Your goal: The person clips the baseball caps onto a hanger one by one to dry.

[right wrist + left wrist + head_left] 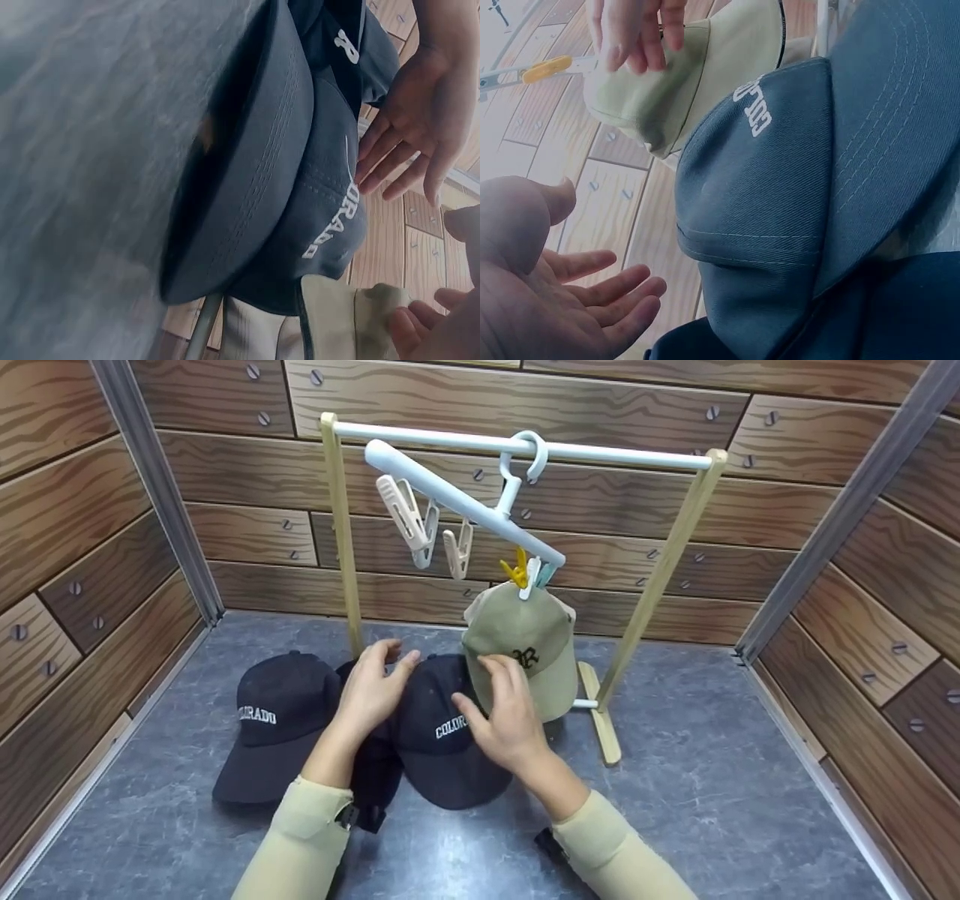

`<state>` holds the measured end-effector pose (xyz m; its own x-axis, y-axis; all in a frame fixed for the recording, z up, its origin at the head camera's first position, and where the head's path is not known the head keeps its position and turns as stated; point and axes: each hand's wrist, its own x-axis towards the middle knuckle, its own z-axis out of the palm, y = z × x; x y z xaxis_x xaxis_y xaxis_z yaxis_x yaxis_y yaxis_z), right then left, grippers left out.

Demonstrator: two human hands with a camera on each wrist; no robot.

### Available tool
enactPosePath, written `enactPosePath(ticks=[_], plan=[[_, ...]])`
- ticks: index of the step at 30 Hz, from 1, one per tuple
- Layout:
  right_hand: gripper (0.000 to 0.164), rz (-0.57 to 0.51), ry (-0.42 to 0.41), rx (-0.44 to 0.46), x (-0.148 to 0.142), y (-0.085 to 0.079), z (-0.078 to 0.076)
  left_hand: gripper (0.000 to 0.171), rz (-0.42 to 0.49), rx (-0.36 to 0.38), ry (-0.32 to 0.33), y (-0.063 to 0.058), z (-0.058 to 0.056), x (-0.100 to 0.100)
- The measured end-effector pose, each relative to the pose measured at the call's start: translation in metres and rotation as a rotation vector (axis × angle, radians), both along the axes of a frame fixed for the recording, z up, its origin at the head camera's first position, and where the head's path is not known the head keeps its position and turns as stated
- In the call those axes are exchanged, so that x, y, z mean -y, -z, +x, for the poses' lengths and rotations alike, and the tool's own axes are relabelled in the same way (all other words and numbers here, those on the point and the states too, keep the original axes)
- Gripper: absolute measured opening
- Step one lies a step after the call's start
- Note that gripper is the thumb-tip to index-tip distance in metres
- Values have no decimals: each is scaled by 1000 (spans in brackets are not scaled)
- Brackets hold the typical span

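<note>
An olive cap (510, 619) with a dark emblem hangs from a white clip hanger (457, 499), its crown pinched by a white clip (529, 579). Below and left of it, a dark Colorado cap (450, 769) rests on the floor, brim toward me. My left hand (375, 690) hovers at that cap's left side, fingers apart and holding nothing, as the left wrist view shows. In front of the olive cap is my right hand (510, 727), its fingers loosely bent with nothing in them. A second Colorado cap (281, 682) lies further left, and another dark cap (379, 776) sits partly hidden under my left forearm.
The hanger's hook loops over the white bar (622, 455) of a rack with wooden posts (664, 577). Large beige clips (403, 514) dangle at its raised left end; a yellow clip (516, 570) is at the right. Wood-patterned walls (247, 532) enclose the grey floor (705, 810).
</note>
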<state>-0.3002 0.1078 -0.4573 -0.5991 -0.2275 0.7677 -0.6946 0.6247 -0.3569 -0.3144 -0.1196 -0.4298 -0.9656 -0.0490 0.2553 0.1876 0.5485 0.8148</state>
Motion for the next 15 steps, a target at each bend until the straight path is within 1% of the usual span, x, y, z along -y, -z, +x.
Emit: enactPosePath(ticks=[3, 8, 12, 15], plan=[[60, 27, -17, 47, 5, -2, -2, 57, -5, 6, 5, 0, 0, 0], [60, 54, -65, 96, 10, -7, -8, 58, -28, 32, 21, 2, 1, 3], [60, 98, -82, 137, 12, -10, -14, 60, -50, 40, 52, 1, 1, 4], [62, 149, -84, 195, 12, -14, -19, 58, -74, 43, 78, 1, 2, 6]])
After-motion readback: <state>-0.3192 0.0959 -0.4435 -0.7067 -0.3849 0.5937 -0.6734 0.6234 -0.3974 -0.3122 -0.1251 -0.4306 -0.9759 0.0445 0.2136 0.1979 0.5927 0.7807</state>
